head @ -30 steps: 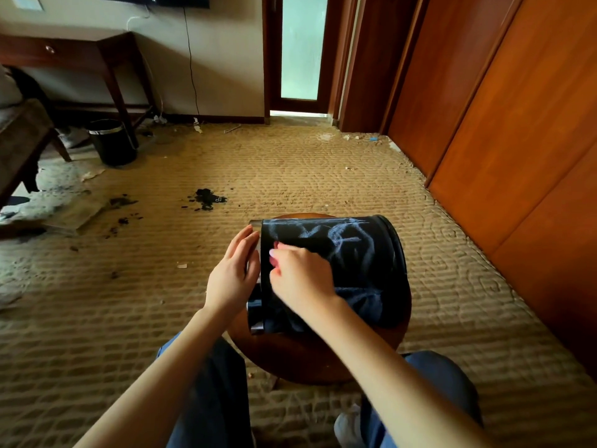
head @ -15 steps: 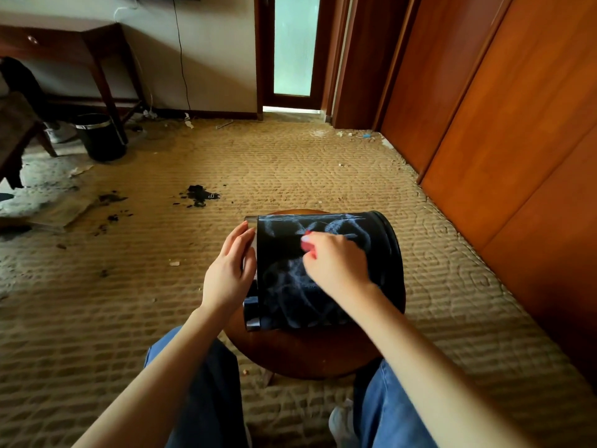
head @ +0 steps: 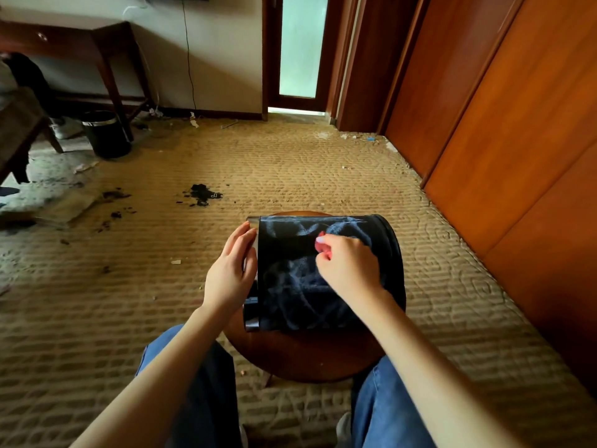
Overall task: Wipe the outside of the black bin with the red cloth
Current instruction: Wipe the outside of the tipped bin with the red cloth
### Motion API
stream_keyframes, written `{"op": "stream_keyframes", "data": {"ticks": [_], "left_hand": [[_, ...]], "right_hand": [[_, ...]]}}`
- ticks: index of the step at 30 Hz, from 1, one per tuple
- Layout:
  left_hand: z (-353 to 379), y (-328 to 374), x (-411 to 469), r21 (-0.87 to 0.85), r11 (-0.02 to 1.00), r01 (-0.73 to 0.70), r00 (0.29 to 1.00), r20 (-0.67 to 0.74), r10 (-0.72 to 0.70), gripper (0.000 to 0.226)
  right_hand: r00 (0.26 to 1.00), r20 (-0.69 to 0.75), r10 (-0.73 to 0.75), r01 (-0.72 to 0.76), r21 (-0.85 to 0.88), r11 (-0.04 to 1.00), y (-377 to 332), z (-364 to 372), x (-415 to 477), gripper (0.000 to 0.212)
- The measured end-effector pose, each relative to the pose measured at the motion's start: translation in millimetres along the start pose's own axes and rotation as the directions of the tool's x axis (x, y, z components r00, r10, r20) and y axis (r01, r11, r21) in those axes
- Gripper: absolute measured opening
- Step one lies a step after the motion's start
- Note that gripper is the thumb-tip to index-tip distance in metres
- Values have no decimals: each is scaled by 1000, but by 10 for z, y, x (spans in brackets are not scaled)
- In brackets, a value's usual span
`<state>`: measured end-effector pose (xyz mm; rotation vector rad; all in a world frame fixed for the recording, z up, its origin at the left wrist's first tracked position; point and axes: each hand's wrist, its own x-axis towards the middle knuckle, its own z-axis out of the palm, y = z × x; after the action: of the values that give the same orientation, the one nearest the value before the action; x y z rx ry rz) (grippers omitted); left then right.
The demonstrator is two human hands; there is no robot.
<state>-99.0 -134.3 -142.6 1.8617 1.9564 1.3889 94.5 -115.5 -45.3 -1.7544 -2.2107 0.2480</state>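
Observation:
The black bin [head: 300, 299] lies on its side on a round wooden stool [head: 307, 357], its silver-rimmed mouth to the left. Pale wipe streaks cover its outer wall. My right hand [head: 349, 270] grips the red cloth [head: 323, 244] and presses it against the upper part of the bin's side; only a small red edge shows past my fingers. My left hand [head: 231, 273] rests with straight fingers against the rim at the bin's left end, steadying it.
My knees in blue jeans flank the stool. A second black bin [head: 105, 134] stands far left by a dark wooden desk [head: 97, 50]. Dark debris [head: 202, 194] lies on the tan carpet ahead. Wooden wardrobe doors [head: 517, 124] line the right side.
My right hand with the cloth has slid from the bin's left part toward its upper middle. My left hand has stayed on the rim.

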Motion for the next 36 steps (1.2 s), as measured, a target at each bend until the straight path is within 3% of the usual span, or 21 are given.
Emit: {"op": "stream_keyframes", "data": {"ticks": [3, 6, 12, 16, 19, 25, 31, 36], "left_hand": [[-12, 15, -11, -1, 1000, -10, 1000, 2, 10, 54], [-30, 14, -23, 15, 1000, -19, 1000, 5, 19, 57], [-17, 27, -19, 17, 1000, 15, 1000, 3, -15, 46], [-16, 28, -13, 15, 1000, 14, 1000, 1, -14, 47], [-32, 8, -15, 33, 999, 9, 1000, 19, -10, 47], [-42, 28, -37, 14, 1000, 10, 1000, 21, -10, 47], [-70, 9, -20, 70, 997, -27, 999, 35, 25, 56], [-71, 10, -22, 73, 997, -29, 999, 42, 26, 46]], "right_hand": [[993, 38, -114, 117, -87, 989, -327, 111, -99, 20], [961, 85, -265, 270, -48, 962, -508, 256, -182, 24], [997, 57, -46, 43, 50, 998, -60, -10, -13, 36], [981, 47, -186, 188, -42, 981, -424, 151, -117, 22], [966, 82, -247, 245, 27, 969, -434, 163, -123, 29], [999, -7, 47, -47, 3, 999, -20, -48, 71, 26], [962, 76, -261, 258, 45, 965, -557, 198, -132, 25], [1000, 29, 2, -3, 30, 1000, -13, -5, 136, 28]]}}
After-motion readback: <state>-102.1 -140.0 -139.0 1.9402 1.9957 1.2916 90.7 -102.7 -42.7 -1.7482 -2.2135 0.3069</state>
